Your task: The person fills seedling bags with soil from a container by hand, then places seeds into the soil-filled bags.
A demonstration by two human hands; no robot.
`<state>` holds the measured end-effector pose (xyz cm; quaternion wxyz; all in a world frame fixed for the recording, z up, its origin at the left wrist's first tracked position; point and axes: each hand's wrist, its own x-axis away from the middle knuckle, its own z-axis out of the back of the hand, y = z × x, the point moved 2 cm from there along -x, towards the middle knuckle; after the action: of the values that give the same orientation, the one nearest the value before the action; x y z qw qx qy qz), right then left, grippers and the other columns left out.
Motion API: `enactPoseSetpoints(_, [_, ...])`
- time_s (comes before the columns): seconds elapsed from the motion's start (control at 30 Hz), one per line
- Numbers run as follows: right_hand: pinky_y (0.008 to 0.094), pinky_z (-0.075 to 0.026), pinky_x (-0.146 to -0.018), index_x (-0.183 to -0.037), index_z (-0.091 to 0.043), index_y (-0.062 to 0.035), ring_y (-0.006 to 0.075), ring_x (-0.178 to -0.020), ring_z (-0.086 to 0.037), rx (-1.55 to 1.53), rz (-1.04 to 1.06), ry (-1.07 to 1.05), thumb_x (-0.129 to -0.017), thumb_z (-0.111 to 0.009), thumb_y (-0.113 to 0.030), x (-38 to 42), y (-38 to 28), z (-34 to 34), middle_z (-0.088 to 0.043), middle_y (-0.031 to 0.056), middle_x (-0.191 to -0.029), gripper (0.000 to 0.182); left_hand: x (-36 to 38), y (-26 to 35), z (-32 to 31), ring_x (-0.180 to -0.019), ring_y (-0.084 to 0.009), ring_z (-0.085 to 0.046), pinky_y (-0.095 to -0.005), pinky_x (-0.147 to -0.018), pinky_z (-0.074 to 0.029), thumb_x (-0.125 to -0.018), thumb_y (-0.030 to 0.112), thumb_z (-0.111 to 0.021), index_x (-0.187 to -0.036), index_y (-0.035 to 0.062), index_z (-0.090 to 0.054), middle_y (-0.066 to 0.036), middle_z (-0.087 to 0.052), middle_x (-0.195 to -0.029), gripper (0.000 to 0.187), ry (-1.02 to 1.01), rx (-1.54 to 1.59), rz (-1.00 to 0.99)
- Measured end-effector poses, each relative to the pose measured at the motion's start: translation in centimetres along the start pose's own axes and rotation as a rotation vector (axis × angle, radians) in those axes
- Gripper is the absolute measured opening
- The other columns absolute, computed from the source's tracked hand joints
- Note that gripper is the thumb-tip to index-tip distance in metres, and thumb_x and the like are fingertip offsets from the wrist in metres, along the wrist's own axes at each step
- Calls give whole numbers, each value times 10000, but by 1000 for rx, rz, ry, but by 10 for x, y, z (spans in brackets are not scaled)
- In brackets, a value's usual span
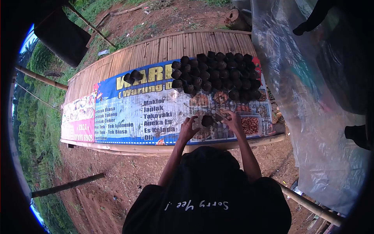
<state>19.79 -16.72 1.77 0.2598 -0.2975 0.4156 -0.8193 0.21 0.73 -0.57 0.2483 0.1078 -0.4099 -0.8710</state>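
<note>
A single dark pot-like container (207,121) stands on the printed banner (117,117) near the table's front edge. My left hand (188,129) is just left of it, thumb and fingers apart, holding nothing. On the other side, my right hand (233,122) has its fingers closed by the container, at a thin light-coloured thing too small to make out. Many similar dark containers (222,74) stand packed together behind my hands. Two more (136,75) sit apart at the back left of the banner.
The banner lies on a slatted bamboo table (156,50). Clear plastic sheeting (307,101) hangs at the right. Bamboo poles (311,203) cross the lower right and left sides. A dark cloth (64,39) hangs at the upper left. Soil and grass surround the table.
</note>
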Motion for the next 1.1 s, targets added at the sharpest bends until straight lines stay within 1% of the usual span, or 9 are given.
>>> enactPoseSetpoints(0.07, [334,-466,-585,-1091,-646,-85,183,-595,-593,13,-6,-6,-787,-685,-73,1,-1,3,-621,96,-655,307,-1,1,1,-961,-373,-585,-453,-820,-487,-638,138,-785,-1226,148,-503,-174,-571,-1044,653,-12,-9,8])
enactPoseSetpoints(0.17, [291,-466,-586,-1090,-656,-25,122,-645,-608,88,-83,-80,-815,-656,-53,17,-19,8,-675,102,-754,276,-1,-2,-4,-992,-367,-569,-453,-841,-473,-631,143,-791,-1232,154,-501,-171,-560,-1070,668,-33,-12,-20])
enactPoseSetpoints(0.23, [309,-480,-603,-1111,-660,-56,152,-653,-629,147,185,82,-815,-652,-58,26,-31,6,-685,133,-782,296,-6,-2,-8,-1025,-365,-545,-462,-863,-454,-619,146,-798,-1259,166,-493,-167,-541,-1106,709,-55,-8,-72])
enactPoseSetpoints(0.37, [355,-497,-633,-1087,-664,-60,242,-694,-662,188,264,47,-826,-623,-72,37,-56,-3,-680,156,-815,265,-14,2,-12,-1036,-366,-533,-475,-874,-442,-605,153,-801,-1289,173,-479,-155,-521,-1137,757,-67,-47,-93])
enactPoseSetpoints(0.43, [410,-504,-662,-1033,-668,-58,329,-756,-657,415,191,32,-828,-593,-102,37,-67,-13,-672,171,-819,222,-19,-1,-16,-1047,-366,-532,-481,-886,-434,-584,167,-809,-1299,174,-478,-147,-514,-1174,788,-55,-38,-167])
enactPoseSetpoints(0.53, [442,-500,-686,-966,-663,-58,369,-783,-637,582,247,83,-815,-583,-132,31,-71,-32,-662,185,-807,186,-25,-9,-22,-1082,-367,-528,-455,-909,-437,-574,156,-820,-1280,151,-509,-150,-530,-1178,772,-57,-44,-217])
enactPoseSetpoints(0.83, [459,-483,-687,-927,-563,-55,368,-800,-622,522,223,164,-775,-596,-101,21,-72,-61,-641,170,-840,163,-34,-11,-21,-1037,-340,-564,-416,-902,-448,-610,186,-791,-1133,88,-593,-105,-602,-1120,568,-67,190,-255])
enactPoseSetpoints(0.93, [456,-485,-690,-912,-567,-51,388,-803,-613,591,158,148,-776,-592,-76,19,-70,-71,-633,184,-830,140,-39,-20,-25,-1063,-336,-549,-416,-911,-439,-608,203,-792,-1151,68,-582,-114,-593,-1147,598,-43,116,-362])
enactPoseSetpoints(1.1, [456,-485,-703,-892,-558,-19,405,-812,-607,543,180,109,-775,-589,-47,6,-68,-76,-624,208,-828,124,-37,-26,-29,-1188,-320,-472,-422,-973,-387,-610,202,-765,-1241,74,-521,-125,-543,-1245,688,-126,76,-310])
